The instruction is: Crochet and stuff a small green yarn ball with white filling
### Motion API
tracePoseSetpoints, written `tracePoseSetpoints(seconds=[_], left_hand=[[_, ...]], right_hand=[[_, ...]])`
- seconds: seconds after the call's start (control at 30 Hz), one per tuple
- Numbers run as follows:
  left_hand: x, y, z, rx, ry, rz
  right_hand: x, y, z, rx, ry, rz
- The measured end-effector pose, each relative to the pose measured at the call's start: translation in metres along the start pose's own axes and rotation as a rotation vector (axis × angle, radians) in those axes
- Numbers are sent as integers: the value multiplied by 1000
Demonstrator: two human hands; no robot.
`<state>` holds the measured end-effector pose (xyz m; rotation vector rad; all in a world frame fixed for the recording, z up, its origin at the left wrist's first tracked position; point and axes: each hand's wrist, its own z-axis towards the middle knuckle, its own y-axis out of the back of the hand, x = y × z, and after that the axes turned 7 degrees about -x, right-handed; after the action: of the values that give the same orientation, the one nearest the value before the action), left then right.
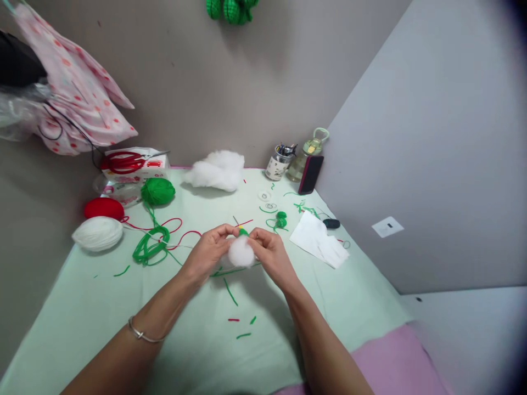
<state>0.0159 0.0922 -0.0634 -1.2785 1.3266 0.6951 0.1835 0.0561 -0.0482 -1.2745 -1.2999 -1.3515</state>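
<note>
Looking down from the head camera, I see the left hand (208, 249) and right hand (269, 252) both pinching a white stuffing ball (241, 254) topped with a green piece (243, 232), just above the tablecloth (102, 307). I judge a light, even pinch best, keeping it round.

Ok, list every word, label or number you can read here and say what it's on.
No text reads clearly.
Red print on the tissue pack: too blurred to read.
Small marks on the pen cup: too small to read.
No print shows on the white ball between the left hand and right hand.
</note>
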Motion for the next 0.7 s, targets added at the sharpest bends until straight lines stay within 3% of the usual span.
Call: tracePoseSetpoints(seconds=[0.23, 0.3, 0.47, 0.7], left_hand=[[5, -6, -2, -206, -178, 66], [6, -8, -3, -219, -198, 54], [0, -11, -8, -99, -154, 5], [-13, 1, -9, 64, -102, 90]], right_hand=[[9, -9, -11, 91, 106, -134], [9, -12, -11, 84, 111, -145], [7, -12, -5, -55, 54, -43], [7, -5, -3, -159, 98, -117]])
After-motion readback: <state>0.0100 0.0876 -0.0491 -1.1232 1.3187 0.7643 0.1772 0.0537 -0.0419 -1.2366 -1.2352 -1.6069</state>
